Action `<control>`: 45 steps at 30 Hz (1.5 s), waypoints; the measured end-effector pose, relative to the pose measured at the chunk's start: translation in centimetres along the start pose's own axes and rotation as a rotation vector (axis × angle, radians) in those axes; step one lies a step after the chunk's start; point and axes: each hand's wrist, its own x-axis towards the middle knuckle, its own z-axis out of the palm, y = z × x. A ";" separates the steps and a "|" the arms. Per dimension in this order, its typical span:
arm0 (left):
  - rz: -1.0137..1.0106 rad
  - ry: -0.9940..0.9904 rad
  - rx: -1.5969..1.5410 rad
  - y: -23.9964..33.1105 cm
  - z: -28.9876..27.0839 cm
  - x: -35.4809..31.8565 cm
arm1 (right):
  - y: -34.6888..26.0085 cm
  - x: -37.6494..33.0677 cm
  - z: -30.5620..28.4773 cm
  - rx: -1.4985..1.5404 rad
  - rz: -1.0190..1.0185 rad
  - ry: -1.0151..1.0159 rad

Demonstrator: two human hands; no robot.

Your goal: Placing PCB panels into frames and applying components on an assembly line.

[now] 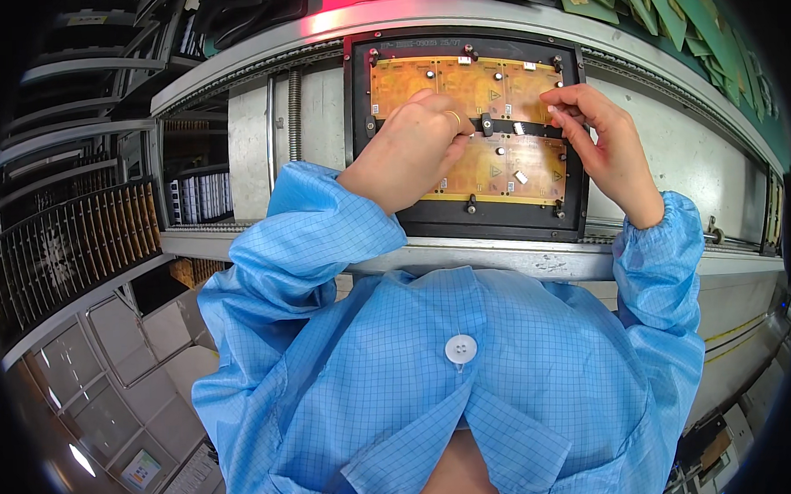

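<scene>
Two orange circuit board panels lie one behind the other in a black carrier frame [395,223]. My left hand [414,146], with a ring on one finger, is over the left part of the near panel [545,159]. Its thumb and forefinger are pinched beside the middle black clamp [487,124]; what they hold is too small to name. At the right edge of the far panel [460,97], my right hand [608,144] is closed in a pinch, its contents unclear. A white connector [519,128] sits between the panels, and another white connector [521,177] is on the near one.
Metal conveyor rails [492,254] run in front of and behind the carrier. A spring-wound rod [295,120] crosses to its left. Green boards [666,15] are heaped at the far right. A rack of upright boards [73,249] stands at the left.
</scene>
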 end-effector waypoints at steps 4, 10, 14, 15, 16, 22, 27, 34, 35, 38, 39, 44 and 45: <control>0.067 0.024 0.058 0.1 0.2 -0.2 | -0.1 -0.6 -0.1 0.003 0.044 -0.029; -0.139 -0.027 0.018 1.4 -0.8 1.5 | -0.6 -0.9 0.5 -0.163 -0.122 -0.035; 0.107 0.047 0.093 2.3 1.0 3.6 | -0.4 -0.9 0.8 -0.236 -0.175 -0.044; 0.111 0.041 0.093 2.4 1.7 3.9 | -0.2 -0.8 0.9 -0.232 -0.179 -0.045; 0.114 0.036 0.093 2.3 2.2 4.2 | -0.1 -0.7 1.1 -0.224 -0.195 -0.041; 0.170 -0.037 0.081 1.6 2.5 5.5 | -0.4 -0.9 1.0 -0.222 -0.161 -0.030; 0.051 0.024 -0.023 2.4 -0.3 5.1 | -0.2 -1.0 0.9 -0.219 -0.157 -0.036; 0.134 0.024 0.059 1.6 0.5 5.0 | -1.3 -1.8 0.1 -0.218 -0.127 0.026; 0.134 0.028 0.058 1.7 1.1 5.5 | -1.3 -2.1 -0.2 -0.263 -0.162 0.005; 0.209 -0.016 0.053 2.0 2.6 7.0 | -2.7 -3.3 0.7 -0.214 -0.123 -0.096; 0.212 -0.011 0.055 2.2 2.9 7.4 | -3.1 -3.4 0.9 -0.235 -0.121 -0.109; 0.169 -0.118 0.068 1.9 2.3 8.1 | -2.2 -4.1 1.8 -0.228 -0.095 -0.079; 0.137 -0.138 0.034 1.6 1.6 8.0 | -2.0 -4.1 1.7 -0.161 -0.089 -0.041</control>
